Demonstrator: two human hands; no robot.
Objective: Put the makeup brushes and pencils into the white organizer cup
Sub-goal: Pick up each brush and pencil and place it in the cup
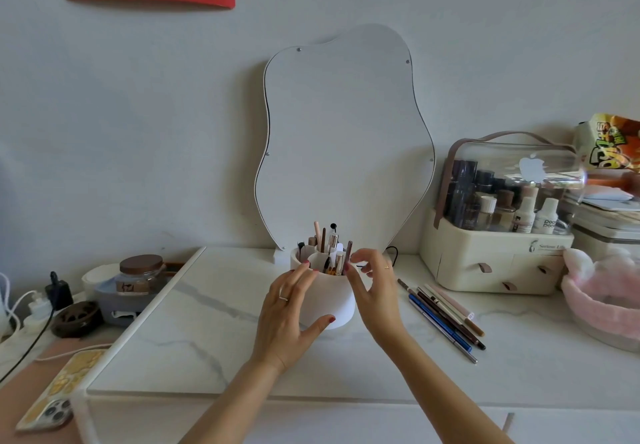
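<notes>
A: Where's the white organizer cup (337, 300)?

B: Mid-surface, just in front of the wavy mirror (343, 139). Brushes and pencils (329, 248) stand upright in its compartments.

A: And the hands?

B: The left hand (289, 319) cups the cup's left side — fingers curled to the rim, thumb pressed low on the front wall. The right hand (375, 291) is at the cup's right rim, fingertips touching a brown pencil (348, 256) that stands in the cup; whether that grip is clamped on it I cannot tell.

A: Anything still outside?

B: A row of loose pencils (445, 315) lies on the marble surface (207, 333) right of the cup, apart from it. Farther right — a cream cosmetics case (498, 256) with a clear lid. Left of the cup, off the slab, a brown-lidded jar (141, 274); nearer the camera, a phone (59, 391).
</notes>
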